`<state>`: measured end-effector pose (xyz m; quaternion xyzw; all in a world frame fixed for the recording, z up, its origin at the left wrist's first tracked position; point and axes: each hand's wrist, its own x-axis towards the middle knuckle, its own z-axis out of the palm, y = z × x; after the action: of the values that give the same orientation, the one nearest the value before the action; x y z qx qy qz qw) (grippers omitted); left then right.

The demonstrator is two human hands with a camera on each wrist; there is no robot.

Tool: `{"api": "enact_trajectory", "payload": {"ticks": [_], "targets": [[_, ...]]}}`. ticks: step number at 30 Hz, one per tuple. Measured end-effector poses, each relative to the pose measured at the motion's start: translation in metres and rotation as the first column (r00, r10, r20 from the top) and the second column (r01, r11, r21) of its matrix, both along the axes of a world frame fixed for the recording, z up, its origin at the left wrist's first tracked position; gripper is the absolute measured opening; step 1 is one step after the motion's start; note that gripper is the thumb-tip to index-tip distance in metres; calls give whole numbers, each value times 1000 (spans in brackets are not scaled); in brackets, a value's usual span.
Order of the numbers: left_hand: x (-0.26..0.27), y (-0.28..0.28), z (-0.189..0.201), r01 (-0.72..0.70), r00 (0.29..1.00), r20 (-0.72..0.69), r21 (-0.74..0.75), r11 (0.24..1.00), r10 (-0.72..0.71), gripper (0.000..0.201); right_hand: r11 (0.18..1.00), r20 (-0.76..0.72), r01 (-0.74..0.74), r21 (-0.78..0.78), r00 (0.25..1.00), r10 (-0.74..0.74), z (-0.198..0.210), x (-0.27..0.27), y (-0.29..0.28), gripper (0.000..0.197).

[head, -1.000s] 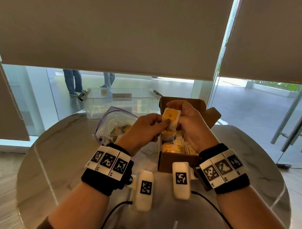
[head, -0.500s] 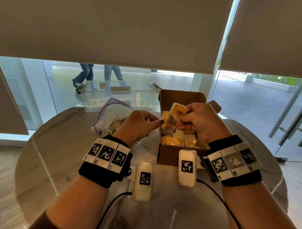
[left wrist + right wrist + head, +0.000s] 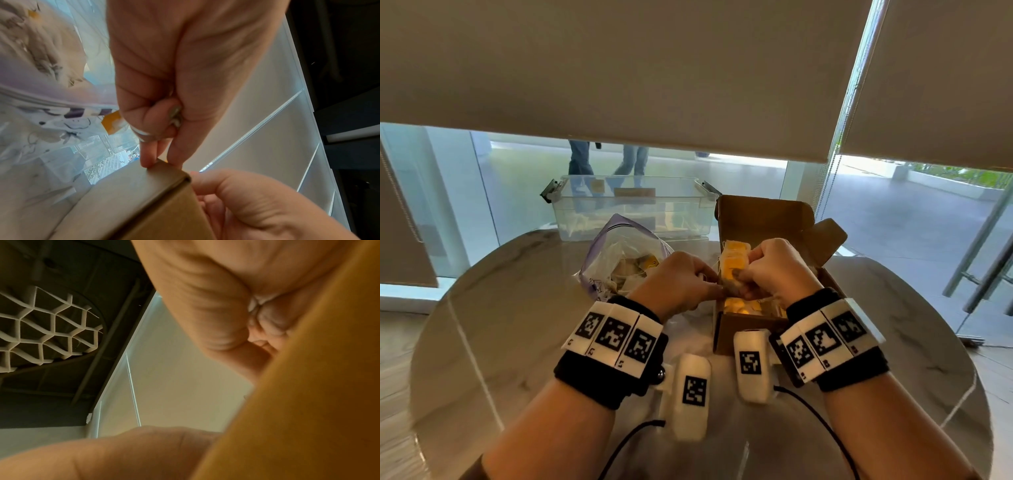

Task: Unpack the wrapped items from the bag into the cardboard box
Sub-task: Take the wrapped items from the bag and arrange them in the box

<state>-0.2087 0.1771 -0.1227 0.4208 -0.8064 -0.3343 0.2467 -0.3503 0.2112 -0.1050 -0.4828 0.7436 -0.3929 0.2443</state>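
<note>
Over the left side of the open cardboard box, both hands hold one yellow wrapped item. My right hand grips its right side with curled fingers. The thumb and forefinger of my left hand pinch its lower end. In the left wrist view that pinch sits right at the box's brown corner, with the right hand just beyond. Several yellow wrapped items lie inside the box. The clear bag with more wrapped items stands left of the box.
A clear plastic bin stands at the table's far edge behind the bag. The box's lid flap stands up at the back. The round marble table ends close to a window. A blurred orange-brown surface fills the right wrist view.
The item has come down from chest height to just above the box. My left hand let go briefly, then closed on its lower end again. The camera has tilted up.
</note>
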Motion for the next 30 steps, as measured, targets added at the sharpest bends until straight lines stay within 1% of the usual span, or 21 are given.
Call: {"api": "enact_trajectory", "payload": {"ticks": [2, 4, 5, 6, 7, 8, 10, 11, 12, 13, 14, 15, 18, 21, 24, 26, 28, 30], "targets": [[0, -1, 0, 13, 1000, 16, -9, 1000, -13, 38, 1000, -16, 9, 0, 1000, -9, -2, 0, -1, 23], [1, 0, 0, 17, 999, 27, -36, 999, -16, 34, 999, -24, 0, 44, 1000, 1, -3, 0, -1, 19], [0, 1, 0, 6, 1000, -7, -47, 999, -6, 30, 998, -14, -13, 57, 1000, 14, -4, 0, 0, 16], [-1, 1, 2, -14, 996, -88, -31, 999, 12, 28, 998, 0, -25, 52, 1000, 25, -4, -1, 1, 14], [-2, 2, 5, -29, 978, -205, 33, 999, 36, 29, 999, 7, -28, 30, 1000, 27, -3, -3, 3, 13], [-4, 3, 9, -25, 942, -330, 135, 991, 68, 32, 1000, -6, -20, -2, 1000, 20, -2, -5, 5, 12], [-7, 4, 16, 40, 834, -533, 316, 948, 142, 31, 996, -73, -2, -88, 997, -5, 1, -10, 11, 10], [-7, 5, 19, 85, 781, -602, 365, 927, 166, 32, 990, -91, 3, -140, 996, -16, 3, -11, 13, 10], [-6, 6, 20, 127, 737, -652, 392, 911, 178, 37, 982, -85, 7, -190, 996, -24, 5, -11, 16, 9], [-5, 7, 20, 170, 703, -689, 400, 901, 173, 43, 973, -58, 8, -232, 998, -22, 7, -10, 18, 8], [-3, 7, 19, 202, 684, -712, 392, 898, 157, 46, 965, -24, -6, -261, 1000, -1, 8, -8, 20, 8], [-2, 6, 18, 218, 682, -719, 374, 901, 133, 48, 959, 10, -31, -281, 999, 35, 10, -5, 22, 8], [0, 4, 15, 217, 717, -694, 312, 925, 66, 52, 944, 126, -103, -314, 981, 149, 15, 5, 27, 11], [-2, 3, 13, 231, 706, -707, 265, 936, 26, 61, 947, 245, -133, -292, 947, 208, 15, 10, 26, 14], [-2, 2, 11, 190, 723, -691, 185, 964, -10, 62, 963, 352, -128, -236, 913, 208, 13, 11, 25, 20], [-2, 3, 10, 157, 750, -660, 124, 980, -37, 60, 971, 377, -103, -218, 909, 181, 11, 10, 23, 26], [-2, 3, 9, 143, 768, -638, 71, 987, -66, 58, 972, 386, -70, -224, 910, 155, 10, 9, 23, 18], [-1, 3, 9, 154, 754, -651, 51, 987, -84, 60, 967, 394, -30, -254, 910, 132, 11, 7, 22, 5]]}}
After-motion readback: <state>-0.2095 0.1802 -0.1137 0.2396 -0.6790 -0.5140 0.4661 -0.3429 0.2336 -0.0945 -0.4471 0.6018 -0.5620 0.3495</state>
